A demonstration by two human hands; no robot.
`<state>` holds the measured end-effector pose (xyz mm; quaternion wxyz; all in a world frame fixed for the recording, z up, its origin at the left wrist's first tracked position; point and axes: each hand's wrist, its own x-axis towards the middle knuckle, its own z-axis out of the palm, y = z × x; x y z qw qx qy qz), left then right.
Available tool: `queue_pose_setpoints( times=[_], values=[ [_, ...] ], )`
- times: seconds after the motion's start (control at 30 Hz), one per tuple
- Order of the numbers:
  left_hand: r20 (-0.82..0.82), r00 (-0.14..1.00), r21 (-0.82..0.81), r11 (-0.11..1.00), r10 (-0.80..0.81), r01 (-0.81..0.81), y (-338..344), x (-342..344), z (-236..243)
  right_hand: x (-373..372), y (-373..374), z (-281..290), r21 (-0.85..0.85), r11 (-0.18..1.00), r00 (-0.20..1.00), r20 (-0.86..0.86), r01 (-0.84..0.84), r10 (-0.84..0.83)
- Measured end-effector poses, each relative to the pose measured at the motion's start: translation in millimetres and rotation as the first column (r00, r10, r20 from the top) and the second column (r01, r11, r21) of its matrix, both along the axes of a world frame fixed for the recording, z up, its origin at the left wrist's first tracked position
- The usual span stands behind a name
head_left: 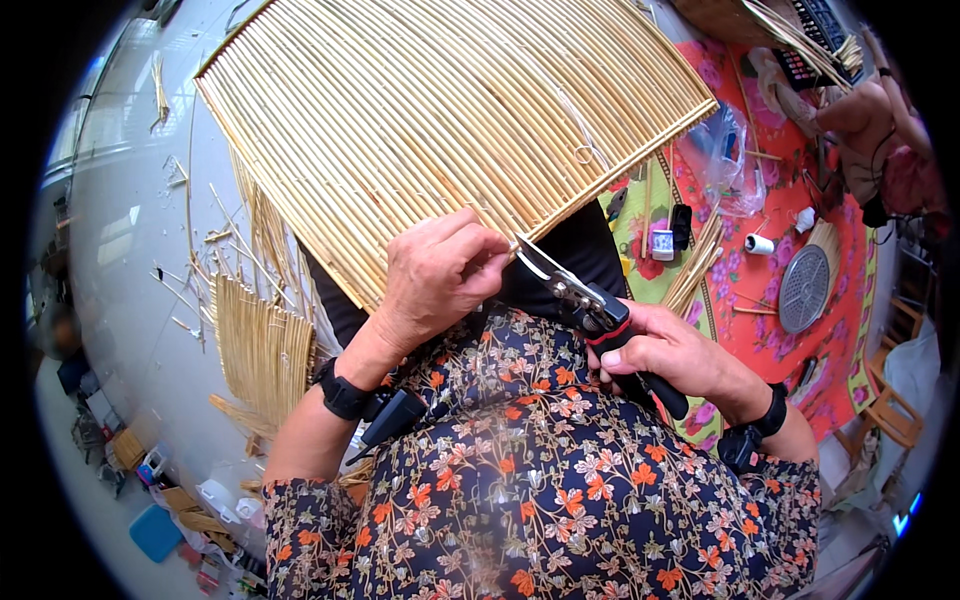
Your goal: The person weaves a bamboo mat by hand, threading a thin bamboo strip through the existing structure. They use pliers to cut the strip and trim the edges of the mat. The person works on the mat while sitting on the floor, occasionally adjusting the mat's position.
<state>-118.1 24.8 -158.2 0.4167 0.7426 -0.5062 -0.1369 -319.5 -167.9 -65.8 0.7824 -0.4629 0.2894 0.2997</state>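
Observation:
A flat panel of straw-coloured reed stalks (440,110) lies across my lap, its stalks bound side by side. My left hand (440,265) is closed at the panel's near edge, thumb and fingertips pinching it close to the near right corner. My right hand (680,350) is wrapped round the black and red handles of a pair of pruning shears (590,300). Their metal blades point up and left, and the tips are at the panel's edge beside my left fingertips. What exactly sits between the blades is too small to tell. A thin pale thread (580,130) lies loose on the panel.
Left are a smaller reed piece (262,345) and scattered stalk scraps (235,240). On the red floral cloth (790,385) at right lie a thread spool (758,244), a round grey perforated disc (806,290) and a clear plastic bag (735,165). Another person's arm (865,115) is at far right.

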Motion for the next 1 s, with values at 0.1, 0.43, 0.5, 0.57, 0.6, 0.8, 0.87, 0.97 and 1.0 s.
queue_pose_setpoints(
  times=[0.1,0.43,0.5,0.57,0.6,0.8,0.87,0.97,1.0],
  values=[
    [0.004,1.000,0.001,1.000,-0.003,0.003,0,1,-1,-3,3,-5,-0.033,0.999,1.000,-0.006,0.004,-0.004],
    [-0.224,0.973,-0.038,0.998,-0.061,0.054,11,6,4,-17,-15,-17,-0.244,0.940,0.949,0.148,-0.238,0.279],
    [-0.315,0.947,-0.046,0.998,-0.055,0.043,15,10,6,-33,-20,-30,-0.159,0.981,0.961,0.235,-0.108,0.144],
    [-0.328,0.943,-0.061,0.997,-0.054,0.036,16,10,3,-48,-24,-34,-0.006,0.999,0.986,0.160,0.049,-0.047],
    [-0.319,0.945,-0.056,0.997,-0.065,0.050,17,11,1,-57,-26,-43,-0.034,0.993,0.980,0.167,0.114,-0.107],
    [-0.309,0.949,-0.026,0.998,-0.062,0.056,16,11,-1,-77,-38,-87,-0.172,0.891,0.903,0.170,0.420,-0.394],
    [-0.277,0.960,-0.057,0.998,-0.029,0.014,11,8,-1,-77,-40,-91,-0.119,0.897,0.898,0.171,0.426,-0.404],
    [-0.174,0.984,0.021,0.999,0.029,-0.026,11,6,-4,-74,-36,-82,-0.092,0.922,0.920,0.154,0.377,-0.361],
    [-0.147,0.989,0.028,0.999,0.032,-0.028,10,6,-4,-72,-34,-78,-0.078,0.936,0.934,0.141,0.342,-0.330]
  ],
)
